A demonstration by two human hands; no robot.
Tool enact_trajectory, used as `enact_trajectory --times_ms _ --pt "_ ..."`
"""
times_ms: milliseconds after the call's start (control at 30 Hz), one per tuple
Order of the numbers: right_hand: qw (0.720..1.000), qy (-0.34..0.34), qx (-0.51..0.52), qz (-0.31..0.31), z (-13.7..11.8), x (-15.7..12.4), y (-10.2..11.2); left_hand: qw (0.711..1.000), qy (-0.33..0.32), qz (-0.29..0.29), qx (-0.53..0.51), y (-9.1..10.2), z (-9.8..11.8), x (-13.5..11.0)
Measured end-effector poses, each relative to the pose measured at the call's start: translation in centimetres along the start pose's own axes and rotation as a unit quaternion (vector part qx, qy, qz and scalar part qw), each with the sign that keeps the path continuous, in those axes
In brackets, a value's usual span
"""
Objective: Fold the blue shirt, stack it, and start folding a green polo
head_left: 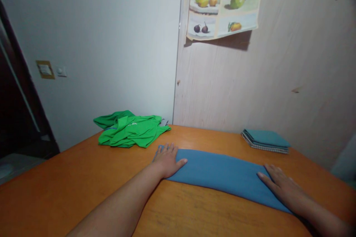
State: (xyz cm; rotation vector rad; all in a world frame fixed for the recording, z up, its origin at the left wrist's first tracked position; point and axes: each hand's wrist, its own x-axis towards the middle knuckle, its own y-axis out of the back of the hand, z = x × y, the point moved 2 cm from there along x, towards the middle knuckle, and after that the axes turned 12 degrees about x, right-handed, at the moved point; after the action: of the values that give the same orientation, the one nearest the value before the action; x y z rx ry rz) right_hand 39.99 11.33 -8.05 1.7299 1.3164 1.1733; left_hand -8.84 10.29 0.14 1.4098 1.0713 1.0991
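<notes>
A blue cloth [219, 172], folded into a long flat strip, lies across the wooden table. My left hand [167, 160] rests palm down on the cloth's left end, fingers spread and the thumb pointing right. At the other end, my right hand [283, 187] lies flat over the right edge of the cloth, its thumb apart from the fingers. Neither hand grips the fabric. The cloth's two short ends are partly covered by my hands.
A crumpled green garment [133, 129] lies at the table's back left. Folded cloths, teal over checked [265, 140], sit at the back right. The table [83, 177] meets a wall bearing a sheet of fruit paintings [222, 13].
</notes>
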Motion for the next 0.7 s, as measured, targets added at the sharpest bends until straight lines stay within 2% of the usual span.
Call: enact_trajectory --times_ms 100,200,300,400,533,633,700 --pt "0.999 -0.006 -0.002 -0.049 -0.2 0.1 -0.1 1.0 0.003 -0.001 -0.001 -0.4 -0.4 0.3" --pt "0.998 -0.013 0.002 -0.053 -0.8 0.0 0.2 1.0 0.004 -0.001 0.007 -0.4 -0.4 0.4" --pt "0.999 -0.012 0.01 -0.048 -1.5 -0.2 0.5 1.0 -0.002 0.019 0.023 0.4 0.5 0.2" --pt "0.999 -0.013 0.013 -0.043 -2.1 -0.5 0.8 0.998 -0.046 0.04 0.013 1.8 3.1 0.1" --pt "0.999 -0.018 0.008 -0.047 -2.7 -0.6 1.0 0.988 -0.149 0.036 -0.022 3.5 8.0 0.4" --pt "0.999 -0.018 0.008 -0.049 -2.9 -0.7 1.2 0.982 -0.183 0.039 -0.037 3.5 10.8 0.8" --pt "0.999 -0.015 0.01 -0.046 -3.0 -0.7 1.3 0.981 -0.186 0.029 -0.037 2.7 11.6 1.0"
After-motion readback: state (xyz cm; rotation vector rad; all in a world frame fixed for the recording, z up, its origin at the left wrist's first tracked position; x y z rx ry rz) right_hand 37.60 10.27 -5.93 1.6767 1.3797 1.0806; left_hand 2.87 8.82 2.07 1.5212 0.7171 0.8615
